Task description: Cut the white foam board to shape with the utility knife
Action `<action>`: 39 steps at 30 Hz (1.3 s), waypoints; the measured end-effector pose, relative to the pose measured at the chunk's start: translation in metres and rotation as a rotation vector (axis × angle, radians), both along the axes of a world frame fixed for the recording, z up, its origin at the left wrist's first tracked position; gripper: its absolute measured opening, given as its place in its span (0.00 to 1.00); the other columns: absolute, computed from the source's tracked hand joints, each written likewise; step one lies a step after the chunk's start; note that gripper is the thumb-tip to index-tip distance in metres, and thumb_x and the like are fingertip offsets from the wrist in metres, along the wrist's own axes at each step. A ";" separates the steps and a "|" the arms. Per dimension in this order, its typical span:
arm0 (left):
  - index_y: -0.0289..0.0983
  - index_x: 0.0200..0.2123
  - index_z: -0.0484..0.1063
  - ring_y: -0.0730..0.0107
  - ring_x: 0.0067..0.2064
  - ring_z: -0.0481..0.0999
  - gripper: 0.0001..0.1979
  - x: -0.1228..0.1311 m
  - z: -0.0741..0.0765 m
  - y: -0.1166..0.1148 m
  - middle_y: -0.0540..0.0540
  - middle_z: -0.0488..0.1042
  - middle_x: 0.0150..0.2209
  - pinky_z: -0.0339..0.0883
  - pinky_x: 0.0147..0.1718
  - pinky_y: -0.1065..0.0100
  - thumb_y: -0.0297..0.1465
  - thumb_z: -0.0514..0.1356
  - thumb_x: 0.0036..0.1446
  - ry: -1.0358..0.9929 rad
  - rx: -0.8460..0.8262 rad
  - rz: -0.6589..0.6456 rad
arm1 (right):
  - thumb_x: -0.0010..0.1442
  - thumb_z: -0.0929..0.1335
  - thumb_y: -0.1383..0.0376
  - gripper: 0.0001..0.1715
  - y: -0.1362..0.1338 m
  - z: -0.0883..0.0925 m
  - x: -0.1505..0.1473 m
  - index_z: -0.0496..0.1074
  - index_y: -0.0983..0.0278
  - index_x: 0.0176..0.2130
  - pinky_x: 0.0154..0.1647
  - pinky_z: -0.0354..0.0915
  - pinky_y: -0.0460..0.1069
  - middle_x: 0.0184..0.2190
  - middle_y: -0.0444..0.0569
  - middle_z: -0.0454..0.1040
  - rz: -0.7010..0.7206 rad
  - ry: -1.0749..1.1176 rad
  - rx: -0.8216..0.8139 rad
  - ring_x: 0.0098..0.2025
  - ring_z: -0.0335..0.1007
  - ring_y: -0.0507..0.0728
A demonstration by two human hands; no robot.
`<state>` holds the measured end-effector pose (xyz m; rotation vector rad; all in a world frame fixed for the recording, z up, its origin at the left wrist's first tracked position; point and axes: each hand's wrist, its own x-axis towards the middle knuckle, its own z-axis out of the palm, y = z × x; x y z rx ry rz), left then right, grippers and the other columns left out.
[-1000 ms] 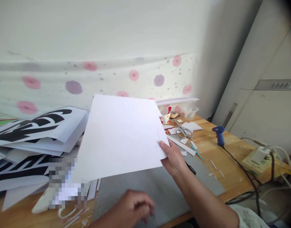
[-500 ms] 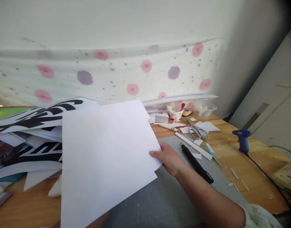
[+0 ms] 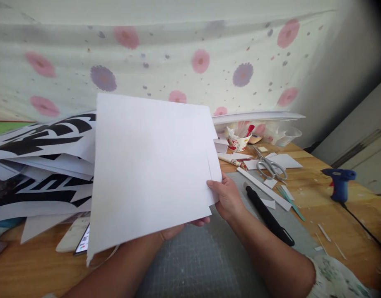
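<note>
A large white sheet (image 3: 153, 161) with a notched right side is held up above the grey cutting mat (image 3: 190, 260). My right hand (image 3: 229, 196) grips its right edge, thumb on the front face and fingers behind. Under the lower edge is my left hand (image 3: 186, 225), mostly hidden by the sheet; a few fingertips show near the lower right corner, and its hold cannot be made out. A black cutter-like tool (image 3: 268, 215) lies on the mat, right of my right hand.
Silver scissors (image 3: 271, 169), a paper cup (image 3: 238, 140), white strips and a teal tool (image 3: 291, 203) lie at the back right. A blue glue gun (image 3: 339, 182) stands farther right. Black-and-white printed sheets (image 3: 44, 145) are piled left, with a phone (image 3: 83, 242) beside them.
The sheet has turned and its lower left corner has risen into view. My left forearm and fingertips now show beneath it. The camera view has tilted down, and my right hand keeps its grip.
</note>
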<state>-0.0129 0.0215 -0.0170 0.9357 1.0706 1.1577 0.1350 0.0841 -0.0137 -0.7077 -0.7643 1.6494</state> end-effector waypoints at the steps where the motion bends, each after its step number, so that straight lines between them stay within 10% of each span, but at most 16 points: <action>1: 0.33 0.42 0.73 0.63 0.37 0.76 0.15 0.001 0.000 0.001 0.43 0.76 0.39 0.72 0.36 0.59 0.38 0.61 0.56 0.003 -0.022 -0.099 | 0.40 0.73 0.69 0.20 0.002 -0.001 0.002 0.71 0.64 0.37 0.27 0.65 0.47 0.30 0.45 0.79 -0.025 0.013 -0.012 0.27 0.71 0.54; 5: 0.34 0.35 0.78 0.53 0.38 0.77 0.17 0.006 -0.002 0.002 0.40 0.79 0.33 0.71 0.40 0.55 0.32 0.72 0.38 0.044 0.003 -0.210 | 0.40 0.74 0.69 0.22 0.005 -0.003 0.005 0.71 0.64 0.38 0.29 0.66 0.47 0.30 0.45 0.79 -0.129 0.052 -0.057 0.28 0.72 0.54; 15: 0.41 0.51 0.70 0.58 0.56 0.69 0.23 0.018 -0.017 0.002 0.44 0.71 0.54 0.56 0.59 0.55 0.34 0.64 0.51 0.026 0.221 0.264 | 0.41 0.76 0.67 0.25 -0.004 -0.009 -0.001 0.71 0.63 0.40 0.33 0.69 0.48 0.35 0.48 0.80 -0.043 0.081 -0.108 0.32 0.74 0.55; 39: 0.39 0.45 0.73 0.56 0.52 0.72 0.18 0.015 -0.010 0.002 0.43 0.74 0.50 0.59 0.56 0.54 0.33 0.65 0.48 0.193 0.254 0.339 | 0.40 0.75 0.68 0.22 -0.007 -0.010 -0.006 0.71 0.63 0.38 0.27 0.66 0.48 0.33 0.46 0.80 -0.116 0.011 -0.194 0.28 0.73 0.55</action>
